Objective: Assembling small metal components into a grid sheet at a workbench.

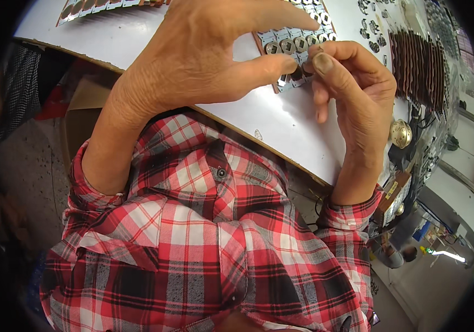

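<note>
A thin brown-edged panel (260, 40) lies on the white table, bearing rows of round metal pieces (286, 45) with dark centres on a pale blue-grey backing. My left hand (192, 61) reaches over its left side, thumb and index finger spread wide with nothing seen between them; its other fingers are hidden. At the panel's near right part, my right hand (358, 83) has thumb and index finger pinched together. Whatever sits in that pinch is too small to name. Both hands cover parts of the panel.
A similar panel (101, 5) lies at the far left. Small metal parts (371, 33) are scattered at the far right, near a row of brown strips (419, 72). A brass-coloured round object (400, 133) stands right of my wrist. The white table's (281, 124) edge runs before me.
</note>
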Demonstrator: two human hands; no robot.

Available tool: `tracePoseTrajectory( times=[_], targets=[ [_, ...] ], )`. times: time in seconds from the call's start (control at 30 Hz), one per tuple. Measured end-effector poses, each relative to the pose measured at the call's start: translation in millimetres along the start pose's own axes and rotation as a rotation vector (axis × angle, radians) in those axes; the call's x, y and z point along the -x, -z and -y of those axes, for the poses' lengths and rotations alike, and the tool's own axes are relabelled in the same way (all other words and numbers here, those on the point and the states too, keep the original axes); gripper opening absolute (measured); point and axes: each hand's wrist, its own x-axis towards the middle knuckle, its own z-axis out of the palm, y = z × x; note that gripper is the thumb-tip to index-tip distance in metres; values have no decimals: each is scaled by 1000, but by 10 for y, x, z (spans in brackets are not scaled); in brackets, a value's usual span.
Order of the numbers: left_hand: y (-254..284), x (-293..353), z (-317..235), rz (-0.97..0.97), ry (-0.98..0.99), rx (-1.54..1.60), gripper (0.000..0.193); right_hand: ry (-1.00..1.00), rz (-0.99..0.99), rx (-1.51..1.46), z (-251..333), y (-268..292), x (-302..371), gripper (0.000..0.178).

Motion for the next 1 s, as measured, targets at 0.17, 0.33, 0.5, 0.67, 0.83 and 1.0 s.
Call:
tracePoseTrajectory(
  times=[0.17, 0.33, 0.5, 0.67, 0.83, 1.0],
  targets=[
    [-20, 40, 92, -2, -208, -33, 29, 50, -9, -115, 11, -102, -6, 16],
    [21, -15, -35, 78, -148, -52, 30, 76, -32, -5, -4, -67, -2, 20],
    [23, -1, -42, 95, -170, -79, 32, 308, -22, 150, -51, -84, -7, 20],
    [97, -91, -123, 81, -212, -77, 32, 451, 15, 199, -113, 2, -45, 24],
    [56, -13, -62, 99, -49, -186, 40, 186, -28, 58, 15, 134, -13, 19],
    [51, 91, -79, 128, 13, -215, 41, 138, 26, 192, -42, 148, -20, 16]
  ],
)
